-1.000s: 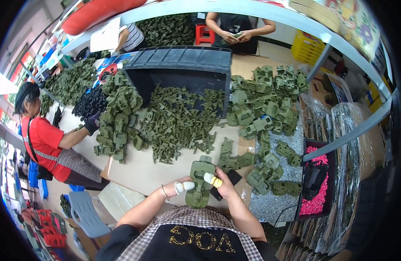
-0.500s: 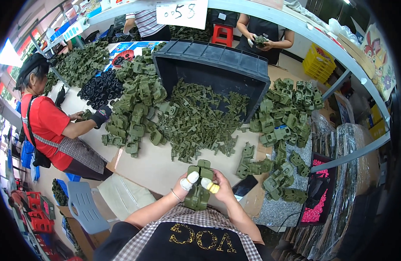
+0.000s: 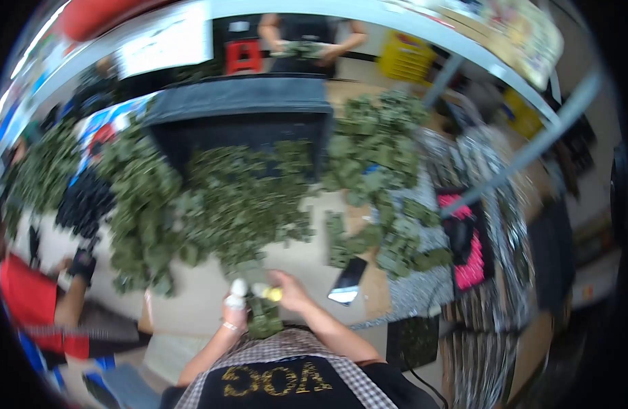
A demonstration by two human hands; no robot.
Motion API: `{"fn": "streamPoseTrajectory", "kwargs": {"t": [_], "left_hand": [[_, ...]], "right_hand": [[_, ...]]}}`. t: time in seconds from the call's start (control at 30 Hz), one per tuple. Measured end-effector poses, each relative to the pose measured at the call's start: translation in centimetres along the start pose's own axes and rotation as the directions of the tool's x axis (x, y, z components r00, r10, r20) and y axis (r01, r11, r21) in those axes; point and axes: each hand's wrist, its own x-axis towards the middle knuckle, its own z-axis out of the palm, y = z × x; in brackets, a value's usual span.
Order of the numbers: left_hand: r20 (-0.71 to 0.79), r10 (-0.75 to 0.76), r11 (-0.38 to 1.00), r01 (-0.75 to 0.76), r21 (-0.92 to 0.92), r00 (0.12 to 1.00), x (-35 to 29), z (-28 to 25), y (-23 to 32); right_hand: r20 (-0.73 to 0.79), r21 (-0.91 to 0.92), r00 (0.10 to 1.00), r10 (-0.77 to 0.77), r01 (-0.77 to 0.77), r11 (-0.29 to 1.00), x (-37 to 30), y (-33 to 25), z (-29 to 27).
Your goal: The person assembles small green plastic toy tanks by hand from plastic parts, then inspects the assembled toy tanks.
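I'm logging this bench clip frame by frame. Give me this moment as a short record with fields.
left hand: taped fingertip, on the green part
right hand: yellow-tipped finger, on the same part
table: heaps of green parts, dark bin behind
phone: flat, right of the hands
others: red-sleeved person at left
sharpness: blurred

Dark plastic crate (image 3: 239, 112) at the far side of the table (image 3: 191, 300); black phone (image 3: 348, 280) lying flat near its front edge; red stool (image 3: 244, 56) and yellow crate (image 3: 405, 60) beyond; pink-patterned bag (image 3: 472, 252) at right
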Motion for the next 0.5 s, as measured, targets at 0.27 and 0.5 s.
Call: {"fn": "streamPoseTrajectory", "kwargs": {"t": [0.27, 0.5], "left_hand": [[0.292, -0.015, 0.979, 0.073, -0.188, 0.956, -0.1, 4.1, 3.2], [-0.113, 0.124, 0.991, -0.129, -0.038, 0.986, 5.8, -3.0, 6.0]], "right_hand": [[-0.017, 0.17, 0.999, 0.047, -0.044, 0.984, 1.2, 2.1, -0.3], [-0.237, 0.016, 0.97, 0.054, -0.051, 0.999, 2.3, 4.2, -5.0]]}}
